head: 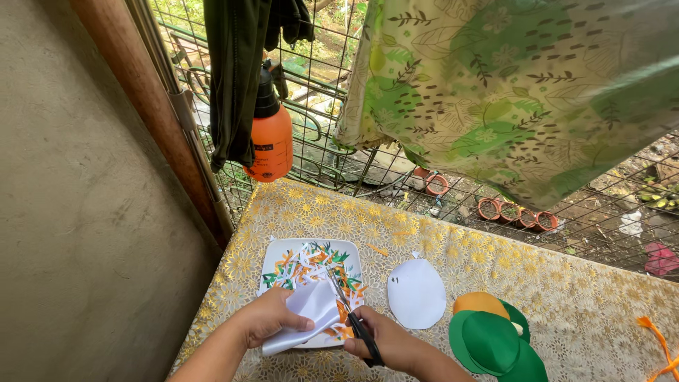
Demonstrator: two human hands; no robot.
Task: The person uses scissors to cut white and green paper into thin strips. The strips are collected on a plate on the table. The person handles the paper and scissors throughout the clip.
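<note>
My left hand [265, 316] grips a folded white sheet of paper [305, 316] over a square white plate [274, 253]. My right hand [385, 342] holds black-handled scissors [351, 315], blades pointing up and away along the paper's right edge. The plate is full of orange, green and white paper scraps [316, 264]. To the right on the table lies a white oval paper cut-out [416, 293]. Green and orange paper shapes [491, 338] lie stacked further right.
The table carries a gold floral lace cloth [566, 297]. An orange spray bottle [269, 136] hangs on the wire window grille at the back. Dark clothing and a green leafy cloth [516, 85] hang above. A plain wall stands left. Orange paper strips [661, 346] lie far right.
</note>
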